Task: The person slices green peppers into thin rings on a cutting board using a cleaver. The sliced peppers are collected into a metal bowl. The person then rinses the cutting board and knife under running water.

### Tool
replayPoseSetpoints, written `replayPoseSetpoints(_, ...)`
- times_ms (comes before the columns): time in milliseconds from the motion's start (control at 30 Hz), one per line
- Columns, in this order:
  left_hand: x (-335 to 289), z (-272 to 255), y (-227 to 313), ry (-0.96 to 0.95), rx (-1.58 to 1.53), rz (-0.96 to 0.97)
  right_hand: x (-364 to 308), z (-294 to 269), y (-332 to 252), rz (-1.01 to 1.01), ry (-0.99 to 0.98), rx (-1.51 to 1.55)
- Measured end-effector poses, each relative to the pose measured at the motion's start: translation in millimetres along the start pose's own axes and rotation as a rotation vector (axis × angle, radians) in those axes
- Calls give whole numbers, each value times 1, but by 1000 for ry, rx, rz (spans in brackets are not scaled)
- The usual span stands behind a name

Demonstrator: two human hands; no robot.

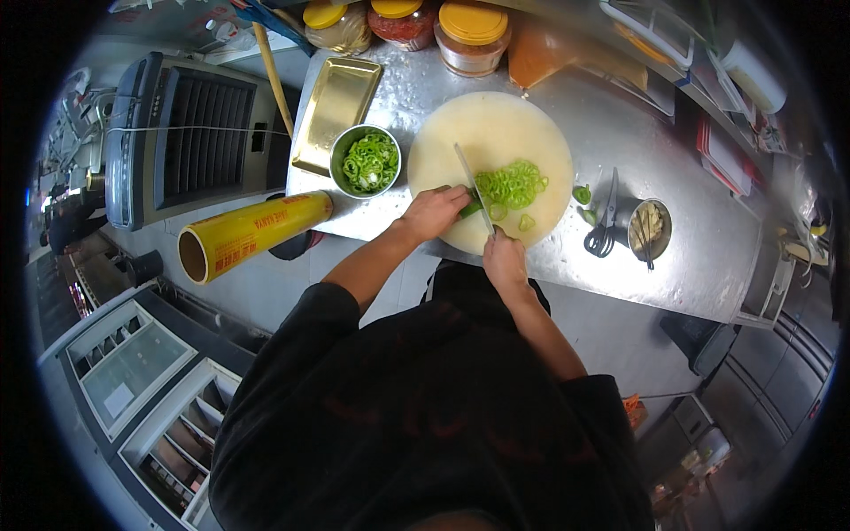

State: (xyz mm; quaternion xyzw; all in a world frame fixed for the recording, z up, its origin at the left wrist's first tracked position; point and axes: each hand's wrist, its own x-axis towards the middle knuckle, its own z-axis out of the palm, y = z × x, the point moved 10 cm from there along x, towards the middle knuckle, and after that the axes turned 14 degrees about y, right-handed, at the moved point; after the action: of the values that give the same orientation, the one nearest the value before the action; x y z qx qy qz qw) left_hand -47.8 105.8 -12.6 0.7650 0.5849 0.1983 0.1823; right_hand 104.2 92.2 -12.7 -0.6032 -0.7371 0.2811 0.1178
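Observation:
On a round pale cutting board (443, 124), my left hand (435, 212) is closed over a green pepper (470, 209), with only its cut end showing. My right hand (506, 263) grips the handle of a kitchen knife (467, 168), whose blade stands against the pepper's cut end. Right of the blade lies a heap of thin green pepper slices (513, 184), a few loose rings nearer to me. A metal bowl (334, 162) holding more sliced green pepper stands left of the board.
Behind the bowl lies a gold tray (334, 106); a yellow roll (257, 232) juts past the table's left edge. Lidded jars (474, 40) line the back. Black-handled scissors (605, 221), pepper ends (582, 195) and a metal pot (649, 255) with pale food sit on the steel table (691, 274).

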Motion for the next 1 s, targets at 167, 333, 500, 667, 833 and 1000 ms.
replayPoseSetpoints(167, -1, -2, 3, 21, -38, -13, -31, -36, -5, -5, -66, -43)
replayPoseSetpoints(333, -2, -2, 5, 46, -24, 20, -27, -30, -5, 31, -103, -99)
replayPoseSetpoints(500, 0, -1, 6, 10, -39, 27, 7, 20, 5, 36, -44, -125)
replayPoseSetpoints(667, -6, 2, -1, -51, -53, -67, 5, 4, -8, -6, 10, -17)
replayPoseSetpoints(833, -6, 1, 0, 37, -52, -29, -26, -33, -13, 7, -24, 26)
replayPoseSetpoints(1000, -7, 2, 1, 57, -59, -5, -31, -28, -8, 37, -103, -65)
